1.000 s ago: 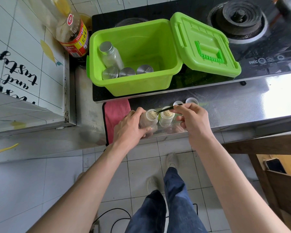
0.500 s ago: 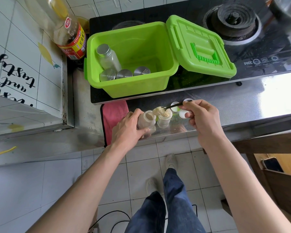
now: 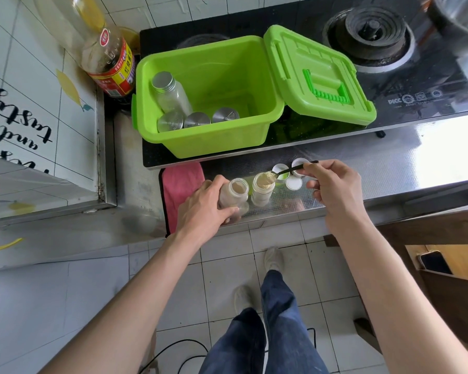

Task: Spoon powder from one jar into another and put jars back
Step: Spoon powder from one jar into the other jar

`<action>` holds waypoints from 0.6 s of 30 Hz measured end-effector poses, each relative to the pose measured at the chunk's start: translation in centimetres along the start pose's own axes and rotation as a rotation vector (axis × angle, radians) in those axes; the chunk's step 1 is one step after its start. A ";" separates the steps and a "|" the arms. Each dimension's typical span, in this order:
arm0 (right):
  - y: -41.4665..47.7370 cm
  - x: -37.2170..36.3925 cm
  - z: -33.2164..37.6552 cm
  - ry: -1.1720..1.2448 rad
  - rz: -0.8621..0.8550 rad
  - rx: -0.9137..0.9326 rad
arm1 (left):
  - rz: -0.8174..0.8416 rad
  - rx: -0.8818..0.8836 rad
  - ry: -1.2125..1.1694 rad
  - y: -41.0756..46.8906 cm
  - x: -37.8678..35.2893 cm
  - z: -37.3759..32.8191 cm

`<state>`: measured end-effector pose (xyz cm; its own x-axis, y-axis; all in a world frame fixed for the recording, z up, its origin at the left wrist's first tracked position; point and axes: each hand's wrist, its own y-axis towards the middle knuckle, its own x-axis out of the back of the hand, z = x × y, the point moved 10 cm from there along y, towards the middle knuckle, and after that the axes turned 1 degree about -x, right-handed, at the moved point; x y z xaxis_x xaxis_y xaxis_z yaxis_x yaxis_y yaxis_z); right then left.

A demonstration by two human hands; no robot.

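Head view: two open jars stand side by side at the worktop's (image 3: 389,168) near edge. The left hand (image 3: 203,209) is wrapped round the left jar (image 3: 234,194). The right hand (image 3: 333,184), at 3 o'clock of them, pinches a spoon (image 3: 287,170) whose bowl, heaped with powder (image 3: 265,180), hangs over the right jar (image 3: 261,194). Loose lids (image 3: 293,183) lie at 2 o'clock; a green box (image 3: 208,141) stands at 12.

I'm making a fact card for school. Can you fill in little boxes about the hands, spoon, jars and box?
left hand: grips the left jar
right hand: pinches the spoon
spoon: heaped with tan powder, above the right jar
jars: both open, side by side
lids: off, on the counter behind the right jar
green box: open, capped jars inside
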<state>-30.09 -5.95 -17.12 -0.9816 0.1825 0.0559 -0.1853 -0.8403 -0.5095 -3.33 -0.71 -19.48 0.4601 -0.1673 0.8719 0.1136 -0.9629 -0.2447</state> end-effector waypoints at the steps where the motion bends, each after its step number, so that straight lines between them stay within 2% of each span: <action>1: 0.0 0.0 0.0 -0.012 -0.003 0.005 | 0.001 0.001 0.000 0.0 0.0 0.0; 12: 0.4 -0.6 0.3 -0.108 -0.021 0.073 | 0.016 0.004 -0.006 0.1 -0.1 0.1; 18: 0.2 -1.7 1.6 -0.327 -0.038 0.227 | 0.012 0.007 -0.003 0.1 -0.1 0.1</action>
<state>-28.51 -7.28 -15.95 -0.9298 0.0745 0.3604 -0.1915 -0.9342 -0.3010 -3.26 -0.76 -19.63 0.4640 -0.1784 0.8677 0.1142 -0.9593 -0.2583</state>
